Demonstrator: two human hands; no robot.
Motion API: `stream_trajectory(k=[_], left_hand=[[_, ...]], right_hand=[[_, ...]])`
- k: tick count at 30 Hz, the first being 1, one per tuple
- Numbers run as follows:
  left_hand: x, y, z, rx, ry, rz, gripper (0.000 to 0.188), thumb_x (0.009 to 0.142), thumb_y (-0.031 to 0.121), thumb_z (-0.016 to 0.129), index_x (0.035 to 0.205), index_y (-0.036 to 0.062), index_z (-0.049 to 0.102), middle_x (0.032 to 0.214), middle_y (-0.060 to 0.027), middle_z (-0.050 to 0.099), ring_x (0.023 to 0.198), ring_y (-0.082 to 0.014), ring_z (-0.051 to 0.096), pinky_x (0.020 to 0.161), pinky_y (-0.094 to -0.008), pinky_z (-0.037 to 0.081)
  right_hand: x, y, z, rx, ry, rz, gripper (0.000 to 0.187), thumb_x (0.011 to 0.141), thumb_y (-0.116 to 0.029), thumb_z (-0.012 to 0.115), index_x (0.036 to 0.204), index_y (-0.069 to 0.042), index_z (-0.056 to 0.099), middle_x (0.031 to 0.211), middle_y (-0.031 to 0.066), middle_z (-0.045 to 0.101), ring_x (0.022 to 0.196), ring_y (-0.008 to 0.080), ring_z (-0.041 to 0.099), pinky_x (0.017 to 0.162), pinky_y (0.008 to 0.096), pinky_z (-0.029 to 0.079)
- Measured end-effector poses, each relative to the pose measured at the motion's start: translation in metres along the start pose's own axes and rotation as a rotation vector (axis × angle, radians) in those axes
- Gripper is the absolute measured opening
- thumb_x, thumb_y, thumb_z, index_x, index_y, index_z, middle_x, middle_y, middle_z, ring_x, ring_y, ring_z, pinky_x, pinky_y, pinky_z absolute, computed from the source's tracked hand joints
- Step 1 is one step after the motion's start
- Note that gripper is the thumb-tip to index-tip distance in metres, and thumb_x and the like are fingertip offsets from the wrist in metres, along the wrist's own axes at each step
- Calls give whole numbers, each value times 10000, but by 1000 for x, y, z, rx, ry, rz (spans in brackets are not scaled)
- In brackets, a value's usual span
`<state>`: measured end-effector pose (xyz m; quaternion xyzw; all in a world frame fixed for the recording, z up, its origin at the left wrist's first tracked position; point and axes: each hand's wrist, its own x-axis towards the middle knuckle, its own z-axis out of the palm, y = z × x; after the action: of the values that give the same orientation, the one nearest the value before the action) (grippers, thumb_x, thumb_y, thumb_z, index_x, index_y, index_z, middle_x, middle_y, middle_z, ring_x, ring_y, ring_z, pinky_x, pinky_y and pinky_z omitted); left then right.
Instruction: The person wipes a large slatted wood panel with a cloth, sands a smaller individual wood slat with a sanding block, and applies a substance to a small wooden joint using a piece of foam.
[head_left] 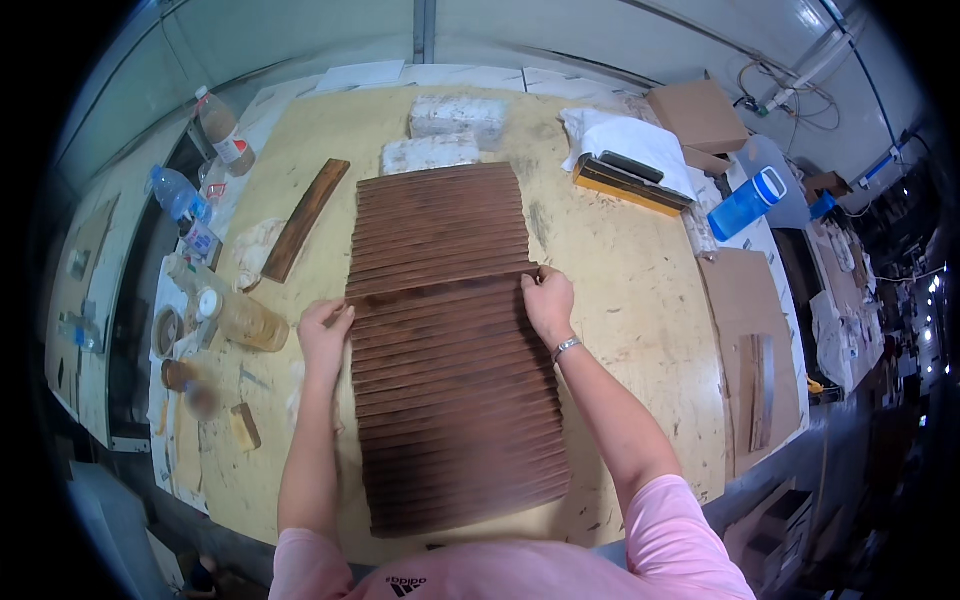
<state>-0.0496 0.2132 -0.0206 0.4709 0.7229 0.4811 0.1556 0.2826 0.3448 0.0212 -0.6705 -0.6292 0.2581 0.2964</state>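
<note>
Dark brown wooden slats (455, 375) lie side by side across the table, forming a long ribbed panel in front of me. One wooden slat (440, 289) runs across the middle of this row, beside a dark gap. At its left end is my left hand (325, 335), thumb and fingers closed on the tip. My right hand (548, 303), with a metal band on the wrist, pinches the right end of the same slat. Whether the slat is lifted off the table I cannot tell. The panel's near part looks hazy.
A separate brown board (307, 220) lies at the left, near a yellow sponge (244, 428) and a bottle of yellowish liquid (250, 322). White wrapped blocks (458, 117) stand at the back. A black and orange box (630, 185), a blue bottle (745, 205) and cardboard (735, 300) are on the right.
</note>
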Motion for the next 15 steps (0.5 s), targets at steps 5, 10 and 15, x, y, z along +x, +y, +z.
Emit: stream_trajectory(k=[5,10,15], left_hand=[[2,49,4,-554,69,-174,373,871,-13,712,1235,-38,634,1062,-79,632,916,-118,606,813,-245,513],[-37,89,-28,-668,14,-125,263,896,-22,665,1158,-40,648,951,-27,606,842,-91,575,754,-237,502],[-109,112,-45,-647,-300,-204,167,960,58,627,1088,-41,669,871,0,591,749,-72,550,662,-221,454]], right_hand=[[25,-1,-7,430,281,-207,219,840,-119,762,951,24,640,891,120,674,840,218,642,747,348,513],[1,-53,-72,726,246,-303,257,840,-57,760,1032,-7,597,971,65,630,883,173,602,832,313,504],[-37,-66,-114,1012,233,-260,291,878,-17,698,1129,-18,551,1010,71,605,975,113,575,822,280,499]])
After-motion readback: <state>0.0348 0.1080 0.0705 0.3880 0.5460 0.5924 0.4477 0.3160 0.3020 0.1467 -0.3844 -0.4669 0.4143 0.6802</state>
